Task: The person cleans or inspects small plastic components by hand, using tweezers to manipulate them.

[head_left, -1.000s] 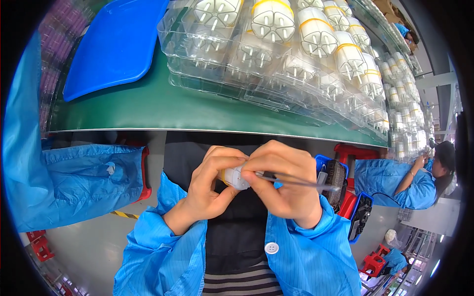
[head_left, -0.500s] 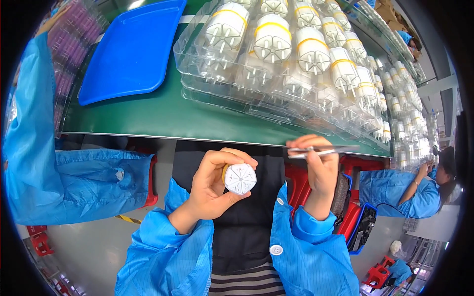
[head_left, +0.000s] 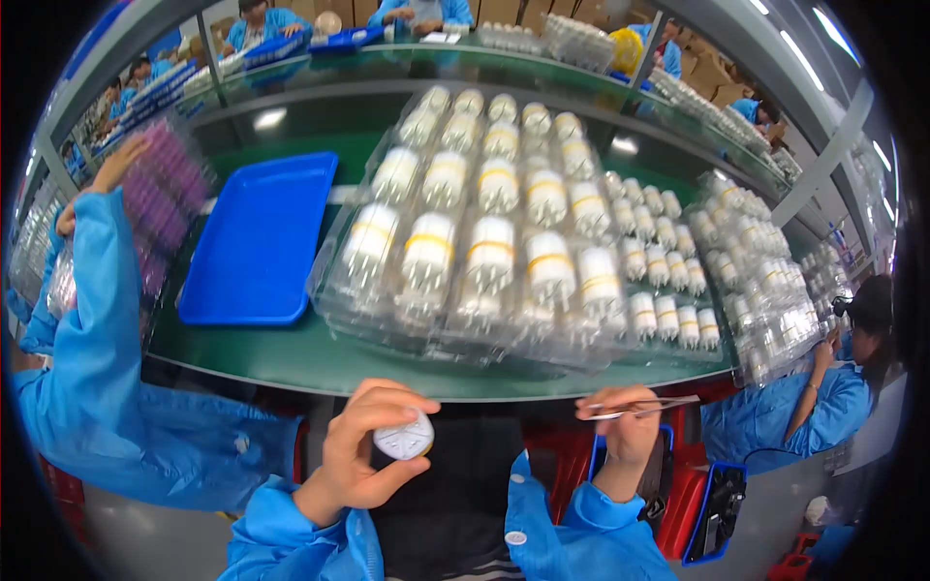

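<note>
My left hand (head_left: pixel 351 453) grips a short white cylindrical piece (head_left: pixel 404 439) between thumb and fingers. Its round end face, split by ridges into wedge-shaped segments, is turned up toward me. Farther right, my right hand (head_left: pixel 626 438) is closed around a pair of thin metal tweezers (head_left: pixel 664 403), with their tips pointing right, away from the piece. Both hands are over my lap, just in front of the table's near edge. Beyond them, stacked clear plastic trays (head_left: pixel 334 315) hold rows of white cylinders (head_left: pixel 491 254) with yellow bands and prongs.
A blue tray (head_left: pixel 254 247) lies on the green table (head_left: pixel 232 353), left of the stacked trays. More filled trays (head_left: pixel 765 290) stand at the right. Co-workers in blue sit at both sides and across the table. A blue bin (head_left: pixel 717 513) is beside a red stool (head_left: pixel 686 474).
The view has tilted up, bringing more of the table and people across it into sight. Both hands appear lower, still holding the cylinder and tweezers, and the cylinder's face has turned slightly.
</note>
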Tool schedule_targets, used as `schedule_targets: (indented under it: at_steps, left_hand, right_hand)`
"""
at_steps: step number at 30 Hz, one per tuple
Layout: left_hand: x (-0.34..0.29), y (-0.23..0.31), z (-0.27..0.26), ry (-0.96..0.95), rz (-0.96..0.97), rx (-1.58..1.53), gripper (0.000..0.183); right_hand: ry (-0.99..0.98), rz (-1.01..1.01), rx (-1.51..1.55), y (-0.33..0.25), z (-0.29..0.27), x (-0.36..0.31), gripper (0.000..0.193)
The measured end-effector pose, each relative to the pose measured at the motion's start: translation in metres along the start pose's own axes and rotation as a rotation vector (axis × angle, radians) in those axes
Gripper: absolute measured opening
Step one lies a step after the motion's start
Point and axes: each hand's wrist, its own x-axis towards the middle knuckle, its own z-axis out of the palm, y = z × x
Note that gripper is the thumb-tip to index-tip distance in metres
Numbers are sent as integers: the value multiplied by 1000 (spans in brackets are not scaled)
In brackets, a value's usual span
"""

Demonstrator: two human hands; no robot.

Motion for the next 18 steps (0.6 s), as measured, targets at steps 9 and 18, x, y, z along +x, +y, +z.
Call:
schedule_targets:
  at_steps: [9, 18]
  left_hand:
    - [128, 23, -18, 46, -87, 42, 53]
    - [312, -50, 28, -183, -195, 514, 42]
  right_hand:
    - [680, -320, -964, 39, -36, 13, 20]
    - [501, -642, -1206, 54, -34, 16, 19]
